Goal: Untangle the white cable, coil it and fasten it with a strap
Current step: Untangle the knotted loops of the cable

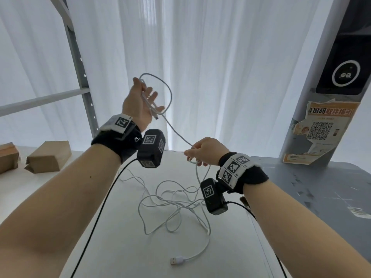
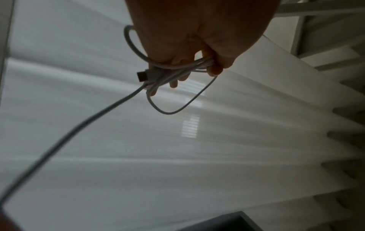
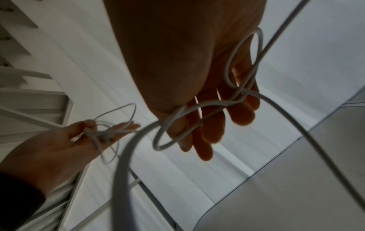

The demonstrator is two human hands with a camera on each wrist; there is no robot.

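Overhead, from the head view: I have my left hand (image 1: 140,101) raised, thumb pressing the first loops of the white cable (image 1: 176,135) against fingers that stand nearly straight, with the small plug end (image 1: 156,116) hanging just below them. A single strand runs from there down to my right hand (image 1: 202,150), whose fingers are curled loosely around it. Below, most of the cable lies as a loose tangle (image 1: 174,205) on the white table (image 1: 124,247), its USB-A plug (image 1: 176,260) free at the near edge. No strap is visible. Cardboard boxes (image 1: 48,157) stand at far left; a poster with a QR code (image 1: 321,130) hangs at right. I judge coiling barely begun, with untangling still outstanding

Left wrist view: the left hand (image 2: 197,39) pins a bundle of two or three cable passes (image 2: 185,67) between thumb and fingers; one small loop (image 2: 177,107) droops beyond them, and the plug (image 2: 143,76) projects to the side

Right wrist view: the fingers (image 3: 209,125) of the right hand are half bent, and the cable crosses itself over them in a small twist (image 3: 237,95); how firmly it is pinched I cannot tell. The left hand (image 3: 65,145) shows beyond with its loops

Next, I judge, the right hand must shed that twist and draw slack up from the tangle, feeding the following loop without tightening a knot
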